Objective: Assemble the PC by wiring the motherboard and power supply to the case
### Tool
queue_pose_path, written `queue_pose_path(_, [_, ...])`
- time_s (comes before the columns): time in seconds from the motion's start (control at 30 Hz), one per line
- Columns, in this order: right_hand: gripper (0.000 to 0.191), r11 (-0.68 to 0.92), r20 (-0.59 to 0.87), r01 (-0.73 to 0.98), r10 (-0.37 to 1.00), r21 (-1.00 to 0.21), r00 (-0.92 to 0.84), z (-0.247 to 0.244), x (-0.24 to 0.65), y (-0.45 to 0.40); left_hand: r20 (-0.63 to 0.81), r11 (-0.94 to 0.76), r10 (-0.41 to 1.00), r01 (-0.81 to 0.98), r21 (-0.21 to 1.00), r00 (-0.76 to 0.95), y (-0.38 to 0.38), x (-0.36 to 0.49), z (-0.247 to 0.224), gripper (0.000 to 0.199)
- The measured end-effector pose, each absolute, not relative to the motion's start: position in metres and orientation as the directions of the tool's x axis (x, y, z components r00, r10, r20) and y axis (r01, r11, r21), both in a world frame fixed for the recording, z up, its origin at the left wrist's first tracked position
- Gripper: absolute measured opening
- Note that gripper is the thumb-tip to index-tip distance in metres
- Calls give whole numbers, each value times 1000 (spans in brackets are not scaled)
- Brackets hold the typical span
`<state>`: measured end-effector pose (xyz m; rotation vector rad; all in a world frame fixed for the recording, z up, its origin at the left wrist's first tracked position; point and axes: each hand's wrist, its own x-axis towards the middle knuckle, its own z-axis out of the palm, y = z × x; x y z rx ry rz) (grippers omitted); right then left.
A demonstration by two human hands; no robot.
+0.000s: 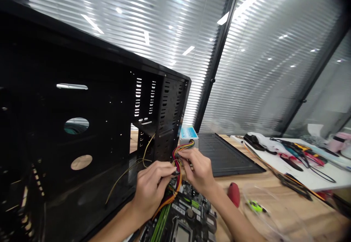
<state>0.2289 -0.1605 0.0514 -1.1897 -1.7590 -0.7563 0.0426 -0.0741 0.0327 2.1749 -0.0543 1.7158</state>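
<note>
Power-supply cables [179, 184] at lower centre — pinched by left hand [152, 181] and right hand [199, 167] — could strain if yanked, jolting the motherboard [199, 212].

Bundle of red, yellow, orange and black cables [179, 183], pinched at two spots, curving from the blue-labelled box [188, 133] down over the dark circuit board [202, 206], orange strands [166, 201] trailing near its green slots [161, 223].

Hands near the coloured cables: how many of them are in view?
2: the left hand at the left side of the coloured cables, the right hand at their right side.
</note>
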Motion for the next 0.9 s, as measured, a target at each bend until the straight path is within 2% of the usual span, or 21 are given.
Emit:
queue_pose_path(0.2, [26,354,890,935,427,-4,-158,52,228,-161,933,-932,206,-232,279,296,-74,42,35,20])
queue_pose_path(0.37, [12,272,847,961,521,-42,-110,55,235,-165,887,-917,300,-149,369,352,-73,44,36,15])
queue_pose_path(0.5, [11,181,855,978,518,-101,-7,60,247,-169,879,-926,327,-68,371,347,-73,44,35,11])
queue_pose_path(0.67, [20,-4,896,982,408,-189,174,58,256,-168,898,-970,240,60,235,369,-70,45,32,15])
queue_pose_path(0.9, [28,-98,879,968,405,-233,252,54,257,-166,915,-982,144,166,87,376,-69,46,30,17])
